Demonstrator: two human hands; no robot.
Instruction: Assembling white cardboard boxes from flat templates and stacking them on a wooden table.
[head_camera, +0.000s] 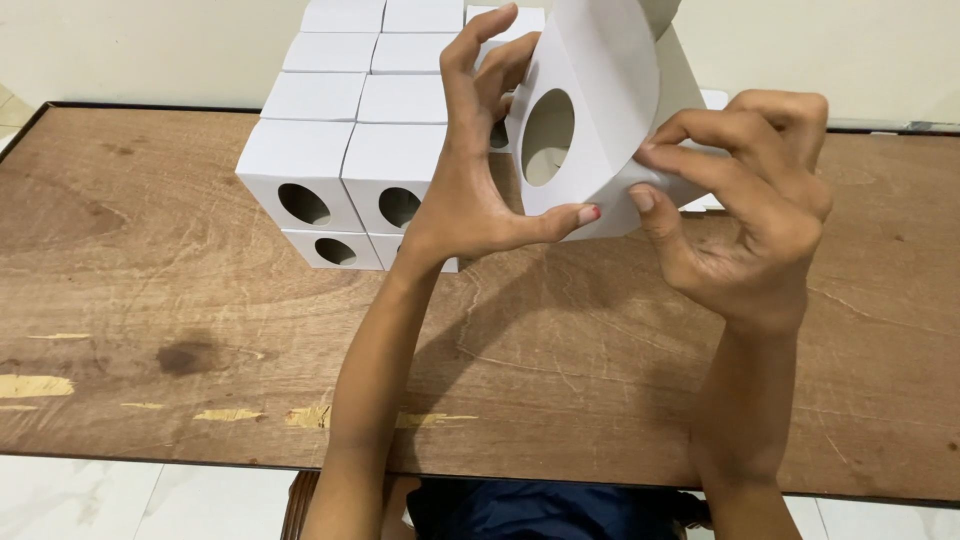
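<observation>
I hold a white cardboard box (600, 90) with an oval cut-out in its face above the wooden table (200, 300). My left hand (470, 170) grips its left edge, thumb under the bottom corner and fingers spread along the top. My right hand (745, 200) pinches a flap on the box's right side between thumb and fingers. The box is partly folded and tilted.
A stack of finished white boxes (340, 130) with oval holes stands at the back left of the table, two layers high and several rows deep, against a pale wall. The table's front edge runs near my body, with a white tiled floor below.
</observation>
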